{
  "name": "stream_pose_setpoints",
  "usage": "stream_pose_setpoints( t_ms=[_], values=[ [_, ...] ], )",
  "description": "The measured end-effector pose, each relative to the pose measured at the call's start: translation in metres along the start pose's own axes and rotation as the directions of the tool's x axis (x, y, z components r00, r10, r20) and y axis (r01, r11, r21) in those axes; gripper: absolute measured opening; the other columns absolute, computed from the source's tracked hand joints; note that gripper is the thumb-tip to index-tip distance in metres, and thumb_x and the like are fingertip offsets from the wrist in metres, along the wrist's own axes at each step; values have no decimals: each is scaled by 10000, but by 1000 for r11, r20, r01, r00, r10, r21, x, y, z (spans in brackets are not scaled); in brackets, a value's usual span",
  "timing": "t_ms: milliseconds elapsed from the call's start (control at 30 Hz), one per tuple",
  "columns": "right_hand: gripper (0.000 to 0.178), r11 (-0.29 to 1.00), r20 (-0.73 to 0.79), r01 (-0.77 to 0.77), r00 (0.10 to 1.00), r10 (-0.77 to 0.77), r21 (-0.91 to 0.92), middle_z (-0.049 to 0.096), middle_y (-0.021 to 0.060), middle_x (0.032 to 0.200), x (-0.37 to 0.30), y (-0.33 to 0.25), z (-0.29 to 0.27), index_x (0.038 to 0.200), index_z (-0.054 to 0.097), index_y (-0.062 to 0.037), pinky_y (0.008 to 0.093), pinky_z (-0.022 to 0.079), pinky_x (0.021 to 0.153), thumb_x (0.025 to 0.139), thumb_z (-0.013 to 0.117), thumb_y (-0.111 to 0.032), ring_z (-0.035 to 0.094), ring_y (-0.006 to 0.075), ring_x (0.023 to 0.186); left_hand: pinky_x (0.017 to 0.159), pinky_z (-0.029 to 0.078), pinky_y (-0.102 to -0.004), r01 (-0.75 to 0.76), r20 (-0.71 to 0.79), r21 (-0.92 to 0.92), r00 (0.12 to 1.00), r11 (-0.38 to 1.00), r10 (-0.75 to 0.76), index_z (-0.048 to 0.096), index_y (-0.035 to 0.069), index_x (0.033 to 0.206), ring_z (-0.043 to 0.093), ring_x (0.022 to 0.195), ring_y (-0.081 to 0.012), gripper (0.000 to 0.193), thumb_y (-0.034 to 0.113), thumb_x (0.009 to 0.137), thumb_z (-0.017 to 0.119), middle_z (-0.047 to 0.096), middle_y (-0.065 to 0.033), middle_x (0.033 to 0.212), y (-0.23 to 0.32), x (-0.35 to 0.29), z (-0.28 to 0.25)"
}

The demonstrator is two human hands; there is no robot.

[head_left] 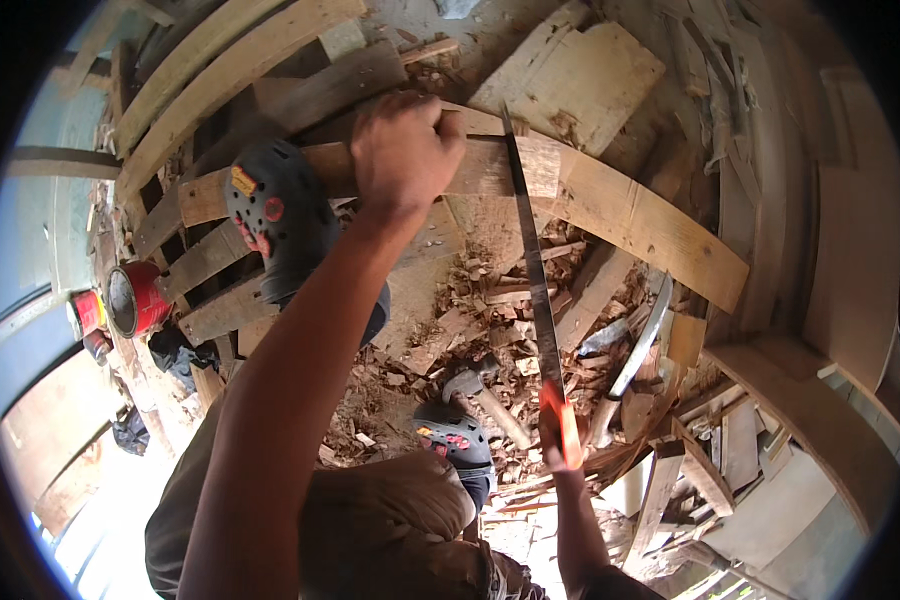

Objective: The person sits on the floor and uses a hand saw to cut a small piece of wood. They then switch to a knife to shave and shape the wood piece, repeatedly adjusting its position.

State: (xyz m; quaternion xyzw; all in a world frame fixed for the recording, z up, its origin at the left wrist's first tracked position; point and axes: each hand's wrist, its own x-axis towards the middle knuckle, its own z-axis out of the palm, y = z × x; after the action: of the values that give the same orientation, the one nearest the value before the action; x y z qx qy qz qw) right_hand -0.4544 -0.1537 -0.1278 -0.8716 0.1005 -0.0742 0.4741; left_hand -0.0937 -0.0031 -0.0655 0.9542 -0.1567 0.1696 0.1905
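A hand saw point(532, 240) with a long dark blade and an orange handle stretches from near me to the far side of a wooden board point(485, 168). My right hand point(555, 455) is closed round its handle. The blade lies across the board close to its right end. To the left of the blade, my left hand point(407, 150) grips the board, fingers curled over its far edge. My foot in a dark clog point(282, 215) rests on the same board, further left. A longer, paler plank point(650, 220) reaches out to the right beside the board's end.
Wood chips cover the ground, with a hammer point(488, 402) and a machete point(638, 350) lying among them. At left stands a red can point(140, 298) beside stacked planks point(220, 95). A flat wooden panel point(580, 85) lies beyond; boards point(800, 420) lean at right.
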Motion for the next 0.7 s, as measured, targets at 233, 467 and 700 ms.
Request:
stream_pose_setpoints(
  t_ms=[233,467,700],
  values=[
    [136,975,-49,121,992,-114,189,597,51,673,99,-29,23,920,647,11,314,461,495,815,612,-68,579,184,526,716,510,-530,80,79,-79,994,994,-73,650,68,770,630,753,-458,277,327,859,610,654,-205,747,-8,0,2],
    [360,902,-200,-218,930,307,372,655,170,1282,41,-24,49,1320,594,37,396,513,986,974,532,-42,653,273,1146,718,502,-517,15,21,-74,1000,997,-14,639,34,757,635,826,-427,238,262,824,630,660,-195,835,-3,5,4],
    [330,994,-129,109,986,-108,0,645,146,963,55,-20,29,1144,643,12,323,443,694,819,591,0,593,212,761,748,522,-473,-9,55,-45,998,999,11,639,45,700,653,812,-343,207,225,801,629,658,-139,788,-6,0,-3]
  ],
)
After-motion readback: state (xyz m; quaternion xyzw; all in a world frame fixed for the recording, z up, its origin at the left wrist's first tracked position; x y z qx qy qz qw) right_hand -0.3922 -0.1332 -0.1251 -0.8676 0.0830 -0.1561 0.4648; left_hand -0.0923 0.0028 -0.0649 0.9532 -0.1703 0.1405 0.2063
